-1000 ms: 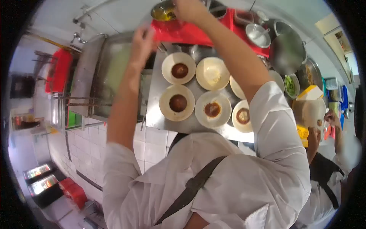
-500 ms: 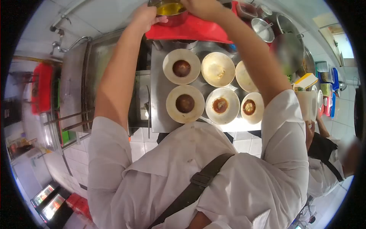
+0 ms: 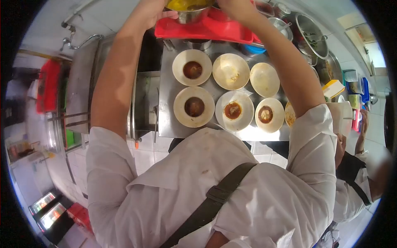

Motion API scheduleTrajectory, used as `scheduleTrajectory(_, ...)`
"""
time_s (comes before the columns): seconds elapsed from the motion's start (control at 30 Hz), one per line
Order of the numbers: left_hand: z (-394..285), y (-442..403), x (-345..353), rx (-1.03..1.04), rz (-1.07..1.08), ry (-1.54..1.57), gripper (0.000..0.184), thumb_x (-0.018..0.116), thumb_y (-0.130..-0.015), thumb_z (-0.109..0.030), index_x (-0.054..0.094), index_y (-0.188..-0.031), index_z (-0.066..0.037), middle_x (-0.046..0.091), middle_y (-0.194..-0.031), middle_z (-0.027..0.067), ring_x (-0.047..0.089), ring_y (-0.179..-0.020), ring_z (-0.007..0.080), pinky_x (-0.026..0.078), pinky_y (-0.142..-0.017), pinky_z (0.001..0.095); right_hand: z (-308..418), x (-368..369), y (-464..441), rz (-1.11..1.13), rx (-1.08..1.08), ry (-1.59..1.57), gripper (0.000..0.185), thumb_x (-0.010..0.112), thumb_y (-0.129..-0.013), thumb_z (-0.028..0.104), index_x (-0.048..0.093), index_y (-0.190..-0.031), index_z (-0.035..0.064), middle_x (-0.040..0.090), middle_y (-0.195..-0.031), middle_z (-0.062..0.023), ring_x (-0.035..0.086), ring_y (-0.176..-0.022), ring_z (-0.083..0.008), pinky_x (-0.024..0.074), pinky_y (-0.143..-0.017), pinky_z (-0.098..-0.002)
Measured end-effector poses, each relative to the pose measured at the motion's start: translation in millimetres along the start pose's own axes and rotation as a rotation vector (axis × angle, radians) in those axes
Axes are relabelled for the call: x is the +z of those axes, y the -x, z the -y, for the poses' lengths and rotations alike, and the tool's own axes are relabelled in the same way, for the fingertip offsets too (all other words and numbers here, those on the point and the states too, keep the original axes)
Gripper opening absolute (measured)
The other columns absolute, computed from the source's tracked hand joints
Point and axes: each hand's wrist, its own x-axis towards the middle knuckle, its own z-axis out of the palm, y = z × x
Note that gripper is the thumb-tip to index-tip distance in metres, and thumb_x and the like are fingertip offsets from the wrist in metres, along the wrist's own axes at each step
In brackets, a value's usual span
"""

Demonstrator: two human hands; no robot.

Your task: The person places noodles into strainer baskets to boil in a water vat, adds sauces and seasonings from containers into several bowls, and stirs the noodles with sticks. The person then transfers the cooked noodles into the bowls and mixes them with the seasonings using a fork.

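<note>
At the top edge, my left hand (image 3: 154, 12) is closed on the left rim of a metal bowl (image 3: 192, 16) that holds yellow liquid. My right hand (image 3: 235, 7) is to the right of this bowl, cut off by the frame, and its fingers are hidden. The bowl is over a red tray (image 3: 178, 31). Nearer to me, several pale bowls stand in two rows on a steel table (image 3: 166, 120). Dark sauce lies in the two left bowls, and the front middle bowl (image 3: 245, 124) has reddish sauce. An upper bowl (image 3: 223, 68) holds a small pale lump.
A steel basin (image 3: 161, 78) adjoins the table on the left, beside a tap (image 3: 66, 41). Metal pots, a colander (image 3: 312, 35) and a yellow-and-white box (image 3: 333, 88) are at the right. A co-worker in white with a dark apron (image 3: 350, 169) stands at the far right.
My left hand has gone from empty to holding the metal bowl's rim. The bowl now sits higher in view. The view has shifted, showing more bowls at the right.
</note>
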Motion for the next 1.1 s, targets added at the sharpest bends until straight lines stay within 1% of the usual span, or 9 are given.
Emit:
scheduleTrajectory(0.1, 10, -10, -1, 0.024, -0.107, 0.060, 0.025, 0.045, -0.088, -0.001, 0.062, -0.105, 0.000, 0.068, -0.082, 0.0123, 0.065, -0.062, 0.0211, 0.053, -0.049, 0.0264, 26, -12, 16, -0.175, 0.101, 0.099, 0.037, 0.050, -0.096, 0.033, 0.058, -0.094, -0.0029, 0.065, -0.082, -0.0243, 0.062, -0.080, -0.0438, 0.0483, -0.073, -0.0467)
scheduleTrajectory(0.17, 15, -17, 0, 0.047, -0.193, 0.108, 0.023, 0.047, -0.087, -0.005, 0.067, -0.097, 0.002, 0.070, -0.083, 0.0163, 0.069, -0.067, 0.0251, 0.055, -0.054, 0.0315, 44, -44, 31, -0.066, 0.407, -0.127, 0.048, 0.055, -0.092, 0.042, 0.061, -0.097, -0.0045, 0.064, -0.104, -0.0248, 0.061, -0.101, -0.0396, 0.0463, -0.084, -0.0487)
scheduleTrajectory(0.23, 35, -45, -24, 0.031, -0.185, 0.111, 0.027, 0.043, -0.090, -0.002, 0.052, -0.113, 0.007, 0.063, -0.100, 0.0211, 0.068, -0.077, 0.0315, 0.059, -0.062, 0.0325, 12, -33, 73, -0.394, -0.013, -0.224, 0.030, 0.064, -0.086, 0.024, 0.055, -0.103, 0.0003, 0.067, -0.081, -0.0177, 0.068, -0.073, -0.0341, 0.0530, -0.065, -0.0432)
scheduleTrajectory(0.37, 24, -31, -4, 0.053, -0.278, 0.138, 0.040, 0.036, -0.088, 0.006, 0.042, -0.127, 0.014, 0.058, -0.113, 0.0256, 0.066, -0.086, 0.0379, 0.063, -0.071, 0.0360, -40, 5, 214, 0.316, 0.368, 0.309, 0.032, 0.059, -0.087, 0.036, 0.066, -0.087, 0.0041, 0.062, -0.065, -0.0200, 0.065, -0.064, -0.0366, 0.0519, -0.062, -0.0470)
scheduleTrajectory(0.57, 40, -41, -4, 0.085, -0.388, 0.149, 0.041, 0.035, -0.086, 0.009, 0.043, -0.127, 0.014, 0.057, -0.116, 0.0273, 0.066, -0.087, 0.0369, 0.063, -0.071, 0.0377, -40, 0, 315, 0.041, 0.618, 0.057, 0.018, 0.062, -0.087, 0.019, 0.066, -0.087, 0.0008, 0.062, -0.063, -0.0177, 0.061, -0.054, -0.0324, 0.0468, -0.054, -0.0390)
scheduleTrajectory(0.7, 39, -57, 0, 0.089, -0.303, 0.123, 0.042, 0.034, -0.085, 0.010, 0.041, -0.127, 0.015, 0.056, -0.117, 0.0276, 0.066, -0.089, 0.0371, 0.063, -0.073, 0.0383, -37, -33, 305, -0.024, 0.774, 0.033, 0.019, 0.062, -0.088, 0.019, 0.066, -0.090, 0.0006, 0.061, -0.061, -0.0173, 0.061, -0.054, -0.0278, 0.0466, -0.053, -0.0366)
scheduleTrajectory(0.83, 47, -70, 4, 0.011, -0.362, 0.208, 0.044, 0.032, -0.084, 0.011, 0.039, -0.128, 0.015, 0.054, -0.120, 0.0282, 0.066, -0.090, 0.0374, 0.063, -0.074, 0.0398, -73, -68, 260, -0.291, 0.568, 0.147, 0.021, 0.063, -0.089, 0.020, 0.064, -0.092, -0.0006, 0.063, -0.068, -0.0176, 0.063, -0.059, -0.0255, 0.0473, -0.057, -0.0356)
scheduleTrajectory(1.0, 61, -78, 2, 0.082, -0.271, 0.311, 0.039, 0.039, -0.090, 0.005, 0.035, -0.128, 0.014, 0.050, -0.123, 0.0275, 0.066, -0.086, 0.0382, 0.063, -0.072, 0.0390, -108, -103, 179, -0.473, 0.630, 0.325, 0.029, 0.065, -0.086, 0.028, 0.062, -0.095, 0.0005, 0.067, -0.086, -0.0222, 0.067, -0.079, -0.0381, 0.0523, -0.070, -0.0435)
scheduleTrajectory(1.1, 55, -53, 34, 0.158, -0.554, 0.163, 0.046, 0.044, -0.087, 0.001, 0.036, -0.131, 0.012, 0.052, -0.121, 0.0265, 0.067, -0.084, 0.0349, 0.061, -0.068, 0.0355, -103, -104, 140, -0.326, 0.546, 0.384, 0.031, 0.064, -0.085, 0.030, 0.064, -0.094, 0.0007, 0.067, -0.089, -0.0241, 0.065, -0.085, -0.0428, 0.0516, -0.076, -0.0485)
